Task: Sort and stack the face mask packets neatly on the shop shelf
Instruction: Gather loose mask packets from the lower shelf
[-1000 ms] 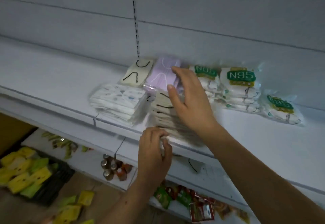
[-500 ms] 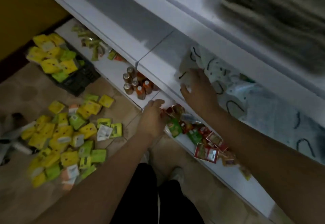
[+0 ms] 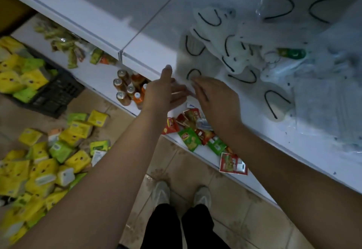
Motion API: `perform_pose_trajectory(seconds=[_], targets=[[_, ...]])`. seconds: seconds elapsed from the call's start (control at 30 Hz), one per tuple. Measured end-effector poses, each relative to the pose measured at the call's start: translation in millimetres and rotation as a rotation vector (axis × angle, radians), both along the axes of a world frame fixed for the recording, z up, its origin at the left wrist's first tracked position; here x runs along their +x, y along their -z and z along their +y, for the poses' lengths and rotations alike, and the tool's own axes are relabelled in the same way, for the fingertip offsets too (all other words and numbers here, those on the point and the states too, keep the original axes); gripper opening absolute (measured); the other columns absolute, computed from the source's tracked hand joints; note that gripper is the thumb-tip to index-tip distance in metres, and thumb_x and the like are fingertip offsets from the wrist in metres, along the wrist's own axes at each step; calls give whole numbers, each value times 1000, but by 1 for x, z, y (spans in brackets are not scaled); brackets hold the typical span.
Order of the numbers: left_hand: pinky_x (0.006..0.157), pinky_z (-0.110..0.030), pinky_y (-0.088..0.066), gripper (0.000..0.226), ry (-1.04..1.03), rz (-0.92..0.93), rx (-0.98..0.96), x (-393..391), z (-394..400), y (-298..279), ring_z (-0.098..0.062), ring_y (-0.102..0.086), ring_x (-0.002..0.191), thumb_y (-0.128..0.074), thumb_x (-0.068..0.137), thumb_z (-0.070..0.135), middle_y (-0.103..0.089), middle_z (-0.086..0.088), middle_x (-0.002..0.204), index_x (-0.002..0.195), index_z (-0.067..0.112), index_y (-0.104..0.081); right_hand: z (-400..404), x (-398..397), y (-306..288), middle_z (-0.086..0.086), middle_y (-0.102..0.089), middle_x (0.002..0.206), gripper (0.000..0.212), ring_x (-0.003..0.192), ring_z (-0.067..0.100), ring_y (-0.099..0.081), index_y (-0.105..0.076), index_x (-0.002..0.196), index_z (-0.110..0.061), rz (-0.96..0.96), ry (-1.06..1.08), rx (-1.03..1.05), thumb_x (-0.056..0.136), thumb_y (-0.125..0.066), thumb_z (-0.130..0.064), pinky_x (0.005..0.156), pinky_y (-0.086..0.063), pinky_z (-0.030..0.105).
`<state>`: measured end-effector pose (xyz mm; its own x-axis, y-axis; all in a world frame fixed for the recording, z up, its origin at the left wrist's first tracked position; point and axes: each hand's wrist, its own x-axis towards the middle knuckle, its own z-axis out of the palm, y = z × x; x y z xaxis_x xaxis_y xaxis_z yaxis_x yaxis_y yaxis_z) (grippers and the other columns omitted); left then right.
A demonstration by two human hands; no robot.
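Loose clear face mask packets [image 3: 231, 49], white with black ear loops, lie jumbled on the white shelf [image 3: 152, 33] in front of me. The nearest packet [image 3: 188, 60] sits at the shelf's front edge. My right hand [image 3: 217, 102] reaches over that edge, its fingertips on the packet's near corner, which it seems to pinch; the thumb is hidden. My left hand [image 3: 162, 94] is just left of it, thumb up and fingers straight, pointing toward the right hand. A packet with a green label [image 3: 291, 53] lies deeper in the pile.
On the shelf below are small bottles [image 3: 127, 88] and red and green snack sachets [image 3: 193, 137]. Yellow and green packs [image 3: 41, 162] are scattered over the tiled floor on the left. A black crate [image 3: 56, 96] stands there too. My shoes [image 3: 162, 192] are close to the shelf base.
My view dropped from the upper shelf with its stacked packets to the shelf below. Both hands left the stack; the right drew back to the lower shelf's edge and the left rose beside it.
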<state>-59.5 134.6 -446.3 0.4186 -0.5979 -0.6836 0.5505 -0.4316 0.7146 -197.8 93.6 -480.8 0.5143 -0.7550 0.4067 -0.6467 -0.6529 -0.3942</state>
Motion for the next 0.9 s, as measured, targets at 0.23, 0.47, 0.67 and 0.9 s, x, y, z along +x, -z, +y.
perform_pose_trajectory(seconds=[0.23, 0.47, 0.67, 0.9], targets=[[35, -15, -39, 12, 184, -235, -40, 4, -21, -15, -7, -51, 33, -61, 93, 2, -56, 1, 46, 81, 6, -59, 6, -17, -12, 9, -59, 136, 48, 126, 23, -53, -58, 134, -7, -15, -229, 196, 96, -56, -36, 106, -42, 35], [51, -33, -55, 33, 175, -128, -148, 28, -26, -16, -32, -64, 80, -43, 95, -10, -66, -13, 98, 107, 15, -60, -30, -69, -11, 17, -25, 158, 88, 143, 37, -26, -19, 154, -4, 335, 515, 392, 92, -57, -53, 115, -30, 51], [56, -28, -58, 44, 103, -22, -162, 12, -12, -2, -25, -70, 89, -43, 95, -11, -70, -11, 109, 132, 9, -55, -17, -93, -13, 18, -29, 156, 88, 143, 37, -27, -29, 150, -1, 247, 633, 411, 88, -64, -53, 115, -31, 48], [78, -37, -61, 43, 56, -31, -222, -25, 5, 11, -31, -69, 107, -51, 92, -8, -70, -16, 118, 132, 5, -58, 9, -99, -14, 4, -67, 124, 20, 111, 28, -59, -74, 102, -12, 246, 543, 198, 93, -62, -26, 70, -48, 31]])
